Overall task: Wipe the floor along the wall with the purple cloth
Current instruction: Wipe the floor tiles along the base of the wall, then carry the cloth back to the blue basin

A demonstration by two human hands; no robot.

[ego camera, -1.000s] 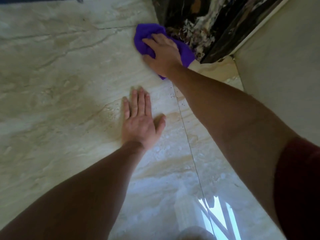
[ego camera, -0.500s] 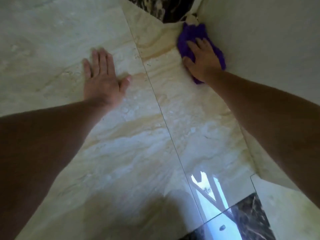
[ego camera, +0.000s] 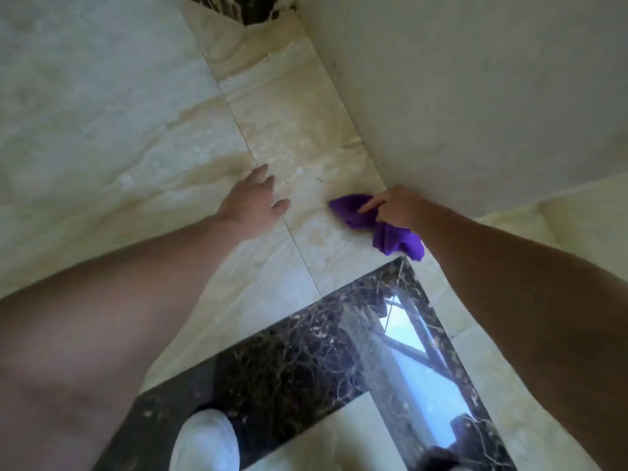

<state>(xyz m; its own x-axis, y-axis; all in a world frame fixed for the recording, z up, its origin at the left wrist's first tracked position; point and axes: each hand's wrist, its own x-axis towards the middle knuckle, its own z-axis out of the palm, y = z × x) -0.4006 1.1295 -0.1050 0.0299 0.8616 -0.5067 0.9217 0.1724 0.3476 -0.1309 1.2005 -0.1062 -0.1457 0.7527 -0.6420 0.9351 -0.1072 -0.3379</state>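
Note:
The purple cloth (ego camera: 380, 226) is bunched up on the beige marble floor (ego camera: 102, 130), right at the foot of the pale wall (ego camera: 458, 96). My right hand (ego camera: 396, 207) grips it from above, fingers curled around the folds, and part of the cloth trails out toward me under the wrist. My left hand (ego camera: 253, 202) hovers or rests on the floor a little left of the cloth, fingers apart and holding nothing. The picture is slightly blurred by motion.
A dark veined marble strip (ego camera: 306, 362) crosses the floor close to me and mirrors a window. A white shoe (ego camera: 204, 443) stands on it at the bottom. Another dark strip (ego camera: 244, 8) lies at the far end of the wall.
My right hand has dragged the cloth along the wall toward me, from the far dark strip to near the closer one. My left hand has shifted nearer too, and the view has tilted down.

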